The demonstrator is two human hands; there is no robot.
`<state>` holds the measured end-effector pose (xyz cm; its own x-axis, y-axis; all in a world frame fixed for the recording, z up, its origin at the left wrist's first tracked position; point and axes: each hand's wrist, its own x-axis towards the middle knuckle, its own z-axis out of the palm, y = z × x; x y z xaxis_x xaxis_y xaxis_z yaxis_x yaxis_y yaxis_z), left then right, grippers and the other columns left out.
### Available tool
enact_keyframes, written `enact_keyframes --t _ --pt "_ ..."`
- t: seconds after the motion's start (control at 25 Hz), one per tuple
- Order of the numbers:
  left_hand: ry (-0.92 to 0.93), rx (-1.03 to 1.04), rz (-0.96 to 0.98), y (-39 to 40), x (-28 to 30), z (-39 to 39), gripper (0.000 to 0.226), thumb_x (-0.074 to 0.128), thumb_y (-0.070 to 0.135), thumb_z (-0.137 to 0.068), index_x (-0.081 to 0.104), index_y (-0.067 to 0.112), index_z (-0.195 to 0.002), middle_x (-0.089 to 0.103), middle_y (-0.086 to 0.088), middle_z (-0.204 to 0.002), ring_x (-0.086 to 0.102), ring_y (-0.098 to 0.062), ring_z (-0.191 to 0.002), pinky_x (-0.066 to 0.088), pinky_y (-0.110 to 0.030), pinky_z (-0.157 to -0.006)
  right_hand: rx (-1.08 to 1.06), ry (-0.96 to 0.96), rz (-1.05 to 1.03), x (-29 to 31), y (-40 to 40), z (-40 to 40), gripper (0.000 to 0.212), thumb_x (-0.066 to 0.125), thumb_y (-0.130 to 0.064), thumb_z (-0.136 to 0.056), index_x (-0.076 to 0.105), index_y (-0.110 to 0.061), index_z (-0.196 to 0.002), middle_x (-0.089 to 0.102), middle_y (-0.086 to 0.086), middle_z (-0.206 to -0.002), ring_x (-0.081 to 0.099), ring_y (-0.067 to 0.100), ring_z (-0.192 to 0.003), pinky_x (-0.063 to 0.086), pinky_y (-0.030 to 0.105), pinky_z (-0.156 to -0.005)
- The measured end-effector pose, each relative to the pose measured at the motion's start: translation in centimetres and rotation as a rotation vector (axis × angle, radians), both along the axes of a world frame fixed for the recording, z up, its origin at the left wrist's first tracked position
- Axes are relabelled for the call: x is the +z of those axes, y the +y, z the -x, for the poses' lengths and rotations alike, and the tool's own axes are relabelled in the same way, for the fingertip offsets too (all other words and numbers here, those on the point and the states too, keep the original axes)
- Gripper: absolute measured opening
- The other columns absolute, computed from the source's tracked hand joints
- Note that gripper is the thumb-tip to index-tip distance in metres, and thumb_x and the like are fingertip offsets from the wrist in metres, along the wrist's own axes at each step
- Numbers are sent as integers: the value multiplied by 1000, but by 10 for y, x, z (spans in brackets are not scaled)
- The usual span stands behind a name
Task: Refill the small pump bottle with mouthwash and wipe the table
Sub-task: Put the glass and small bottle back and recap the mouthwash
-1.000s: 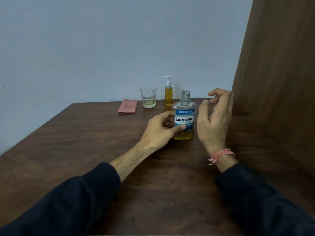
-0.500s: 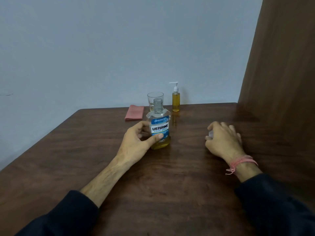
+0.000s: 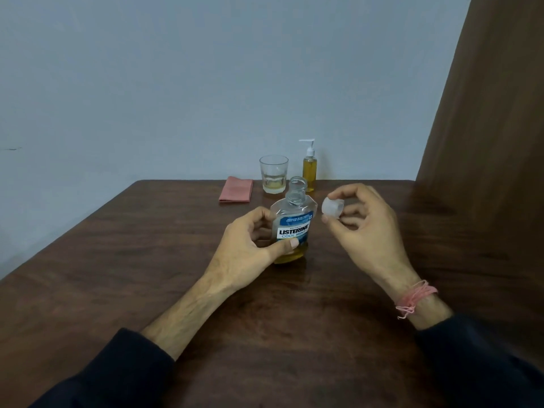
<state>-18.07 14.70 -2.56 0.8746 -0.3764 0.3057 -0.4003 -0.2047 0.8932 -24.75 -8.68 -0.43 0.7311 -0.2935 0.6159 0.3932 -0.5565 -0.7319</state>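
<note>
Right, landmark is the mouthwash bottle (image 3: 293, 231), everything else placed off it. The table (image 3: 117, 275) is dark wood and carries all of it; bottle stands upright near the middle, neck open, yellow liquid only in the bottom part. Left hand (image 3: 250, 242) is wrapped round the bottle's lower body, thumb across the label, fingers behind. Right hand (image 3: 365, 222) is just right of the bottle neck, raised off the table, pinching the clear cap (image 3: 332, 206) between thumb and fingertips, other fingers loosely curled. Behind the bottle near the wall: a glass (image 3: 273, 175) with a little pale liquid, the pump bottle (image 3: 310, 169) just right of that glass, pump head on and looking nearly full of yellow liquid, and a folded pink cloth (image 3: 236, 189) behind and left of the bottle. Handling, my read: the mouthwash bottle is thin clear plastic, mostly empty, so light and easy to tip; flat faces squeeze in if gripped hard, so hold mid-body across the shoulders as the left hand nearly does. Pump bottle is narrow and tall, so tippy; steady the body low while unscrewing the pump collar. Cap is small, smooth and likely to roll, so set it open end down. Cloth is soft, grab anywhere.
</note>
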Motion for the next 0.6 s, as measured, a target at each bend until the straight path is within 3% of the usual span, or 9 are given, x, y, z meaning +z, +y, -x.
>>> enact_keyframes --t 0.08,0.16,0.32,0.48,0.6 --pt "6 2 -4 1 2 1 47 102 31 -87 77 24 -125 87 13 -124 82 -4 -116 68 -37 -105 43 -3 -73 -1 1 1 37 87 -3 -90 67 -29 -108 70 -7 -123 77 4 -106 68 28 -92" --pt "4 -15 -16 1 1 0 49 102 34 -87 77 26 -128 86 13 -126 82 -5 -117 68 -38 -106 71 -5 -140 0 3 0 38 86 -9 -94 63 -31 -114 74 -7 -122 77 6 -112 68 34 -95" --pt "-10 -110 -30 -1 0 5 50 99 37 -90 75 32 -134 84 18 -130 81 -3 -120 66 -33 -107 105 -54 -151 7 4 3 42 70 -27 -109 59 -37 -148 71 -14 -127 69 9 -120 64 40 -94" --pt "-64 -186 -45 -2 0 9 57 95 36 -96 69 46 -146 81 21 -137 77 -3 -128 61 -35 -112 273 -129 -347 15 10 8 31 68 -28 -104 64 -21 -133 77 -1 -130 75 21 -123 66 50 -99" --pt "-45 -270 -58 -2 2 10 61 93 38 -97 67 43 -152 82 19 -137 78 -4 -129 61 -39 -114 440 -154 -537 26 16 14 28 70 -23 -100 59 -16 -125 79 14 -129 78 36 -122 66 39 -94"
